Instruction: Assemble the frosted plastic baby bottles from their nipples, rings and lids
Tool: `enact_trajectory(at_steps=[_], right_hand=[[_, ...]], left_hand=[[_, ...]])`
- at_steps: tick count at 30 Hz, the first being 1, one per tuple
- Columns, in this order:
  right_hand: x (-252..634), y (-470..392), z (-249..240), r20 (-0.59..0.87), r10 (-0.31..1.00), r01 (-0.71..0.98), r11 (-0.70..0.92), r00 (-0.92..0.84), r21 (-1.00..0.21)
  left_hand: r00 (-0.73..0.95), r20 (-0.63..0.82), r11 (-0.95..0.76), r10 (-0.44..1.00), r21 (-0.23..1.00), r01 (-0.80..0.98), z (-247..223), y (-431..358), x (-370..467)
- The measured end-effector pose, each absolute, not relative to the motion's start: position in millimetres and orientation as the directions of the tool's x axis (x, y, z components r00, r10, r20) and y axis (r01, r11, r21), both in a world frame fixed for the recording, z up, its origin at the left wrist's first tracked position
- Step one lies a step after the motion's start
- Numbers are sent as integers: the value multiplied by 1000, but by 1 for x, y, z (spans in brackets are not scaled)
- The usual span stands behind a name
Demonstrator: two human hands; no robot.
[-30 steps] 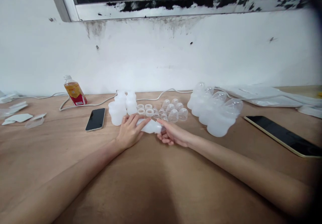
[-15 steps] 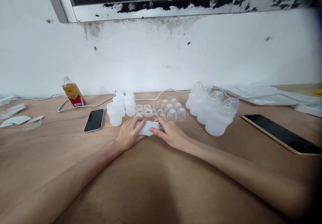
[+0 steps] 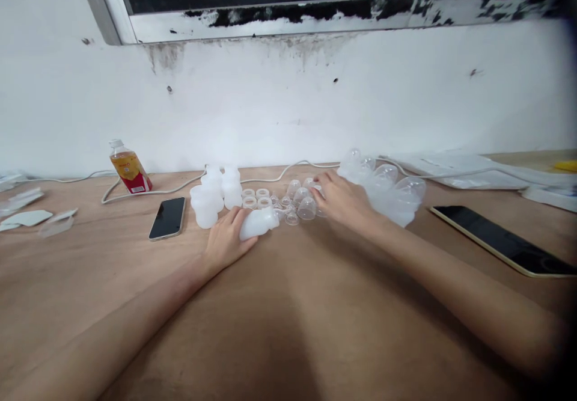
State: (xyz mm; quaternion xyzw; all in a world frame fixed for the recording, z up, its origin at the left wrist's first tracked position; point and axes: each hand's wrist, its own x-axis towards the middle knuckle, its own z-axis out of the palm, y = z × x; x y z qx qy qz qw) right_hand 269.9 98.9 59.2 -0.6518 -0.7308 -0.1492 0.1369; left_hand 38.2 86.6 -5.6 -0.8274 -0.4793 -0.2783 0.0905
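Note:
My left hand (image 3: 228, 238) is wrapped round a milky-white baby bottle (image 3: 256, 223), which lies tilted on its side with its neck pointing right. A white ring appears to sit on that neck. My right hand (image 3: 342, 199) is over the clear domed caps (image 3: 306, 208), its thumb and fingers curled round one at the right of the group; the palm hides part of that cap. Small clear teats (image 3: 291, 217) lie between the bottle's neck and the caps. Several white rings (image 3: 263, 202) lie behind the bottle.
White bottles (image 3: 207, 205) stand in rows on the left, and capped bottles (image 3: 392, 199) on the right. A phone (image 3: 167, 218) lies at left, a larger dark device (image 3: 500, 238) at right. A drink bottle (image 3: 130, 166), a cable (image 3: 288, 171) and plastic bags (image 3: 455, 169) lie near the wall.
My right hand has left the bottle's neck and moved right to the domed caps. My left hand keeps the bottle, whose neck end is now uncovered.

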Motion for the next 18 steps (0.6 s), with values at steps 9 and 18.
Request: enact_trajectory(at_steps=[9, 18], right_hand=[[277, 95, 45, 103, 992, 968, 48, -75, 245], [274, 84, 68, -169, 951, 943, 287, -259, 166]], left_hand=[[298, 533, -468, 792, 215, 857, -9, 91, 39], [277, 537, -467, 797, 258, 846, -10, 91, 38]])
